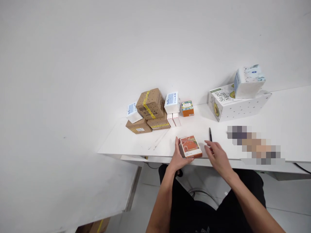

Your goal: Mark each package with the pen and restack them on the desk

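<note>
A small flat box with a red-orange picture on its lid (190, 146) lies near the front edge of the white table (136, 142). My left hand (178, 157) grips its left side, fingers along the edge and thumb under the near corner. My right hand (217, 156) hovers just right of the box, fingers spread and empty. A black pen (210, 134) lies on the table just beyond my right hand.
At the back stand stacked brown cartons with yellow tape (150, 110), white packets (172, 103), a small orange box (187, 108), a large white avocado-print carton (233, 103) with a tissue pack (249, 81) on top. A blurred patch (255, 145) lies at right.
</note>
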Action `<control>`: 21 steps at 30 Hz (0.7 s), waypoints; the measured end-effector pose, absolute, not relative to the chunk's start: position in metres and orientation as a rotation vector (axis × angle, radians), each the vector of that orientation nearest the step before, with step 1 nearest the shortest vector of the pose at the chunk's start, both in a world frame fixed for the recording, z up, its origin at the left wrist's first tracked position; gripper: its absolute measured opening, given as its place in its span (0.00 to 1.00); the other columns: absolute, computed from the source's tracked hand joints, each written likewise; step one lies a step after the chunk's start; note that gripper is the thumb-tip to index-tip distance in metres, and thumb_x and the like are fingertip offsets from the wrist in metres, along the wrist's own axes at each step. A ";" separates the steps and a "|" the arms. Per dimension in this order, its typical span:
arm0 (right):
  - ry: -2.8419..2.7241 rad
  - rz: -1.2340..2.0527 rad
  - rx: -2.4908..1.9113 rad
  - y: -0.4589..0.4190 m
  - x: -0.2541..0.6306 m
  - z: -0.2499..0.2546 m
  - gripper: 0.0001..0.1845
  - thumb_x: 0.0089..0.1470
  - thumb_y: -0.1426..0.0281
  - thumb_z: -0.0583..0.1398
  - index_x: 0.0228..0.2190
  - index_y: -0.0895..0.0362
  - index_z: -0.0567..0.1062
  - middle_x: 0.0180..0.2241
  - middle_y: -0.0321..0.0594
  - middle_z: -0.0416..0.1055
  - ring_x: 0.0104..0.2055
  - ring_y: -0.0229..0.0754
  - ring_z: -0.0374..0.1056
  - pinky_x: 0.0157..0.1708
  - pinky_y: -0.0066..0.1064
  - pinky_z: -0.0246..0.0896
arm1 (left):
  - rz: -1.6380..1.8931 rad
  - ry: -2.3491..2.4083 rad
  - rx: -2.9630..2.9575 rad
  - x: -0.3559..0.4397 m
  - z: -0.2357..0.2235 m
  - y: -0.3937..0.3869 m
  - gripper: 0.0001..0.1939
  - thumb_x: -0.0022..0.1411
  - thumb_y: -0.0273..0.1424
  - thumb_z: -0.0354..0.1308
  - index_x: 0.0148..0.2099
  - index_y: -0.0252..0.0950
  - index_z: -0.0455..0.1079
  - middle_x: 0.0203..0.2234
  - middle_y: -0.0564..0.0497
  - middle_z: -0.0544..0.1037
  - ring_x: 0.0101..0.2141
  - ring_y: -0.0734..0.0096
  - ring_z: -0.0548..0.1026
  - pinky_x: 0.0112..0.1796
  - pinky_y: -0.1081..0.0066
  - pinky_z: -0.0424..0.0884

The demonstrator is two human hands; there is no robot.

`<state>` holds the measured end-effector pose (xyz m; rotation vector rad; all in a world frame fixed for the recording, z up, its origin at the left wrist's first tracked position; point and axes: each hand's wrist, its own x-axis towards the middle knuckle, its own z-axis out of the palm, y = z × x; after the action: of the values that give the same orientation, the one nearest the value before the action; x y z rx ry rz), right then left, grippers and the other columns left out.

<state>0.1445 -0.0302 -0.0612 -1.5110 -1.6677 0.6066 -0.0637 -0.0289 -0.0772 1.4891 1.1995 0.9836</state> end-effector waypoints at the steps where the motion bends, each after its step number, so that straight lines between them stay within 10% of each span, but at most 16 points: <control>1: -1.740 0.468 -1.575 -0.022 0.152 -0.060 0.19 0.61 0.67 0.49 0.50 0.58 0.71 0.42 0.51 0.68 0.38 0.48 0.69 0.36 0.40 0.68 | 0.970 1.163 1.464 -0.064 -0.077 -0.027 0.68 0.43 0.38 0.72 0.68 0.47 0.21 0.67 0.40 0.43 0.65 0.54 0.51 0.61 0.53 0.52; 7: -2.388 -0.159 -1.780 0.022 0.183 -0.063 0.25 0.52 0.83 0.51 0.48 0.57 0.73 0.39 0.56 0.70 0.36 0.53 0.68 0.28 0.38 0.63 | 0.959 1.009 1.451 -0.062 -0.081 -0.015 0.68 0.45 0.37 0.72 0.68 0.46 0.19 0.65 0.39 0.52 0.62 0.54 0.58 0.60 0.51 0.55; 21: -2.217 -0.174 -1.693 0.037 0.211 -0.061 0.04 0.55 0.71 0.55 0.32 0.58 0.70 0.28 0.45 0.73 0.30 0.47 0.70 0.26 0.31 0.57 | 0.995 1.197 1.654 -0.052 -0.083 0.011 0.65 0.42 0.35 0.72 0.69 0.44 0.29 0.63 0.39 0.52 0.62 0.48 0.57 0.59 0.49 0.56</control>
<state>0.2112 0.0369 -0.0608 -1.6930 -2.2172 -0.1738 -0.0524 0.0114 -0.0827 1.6544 1.1975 0.9954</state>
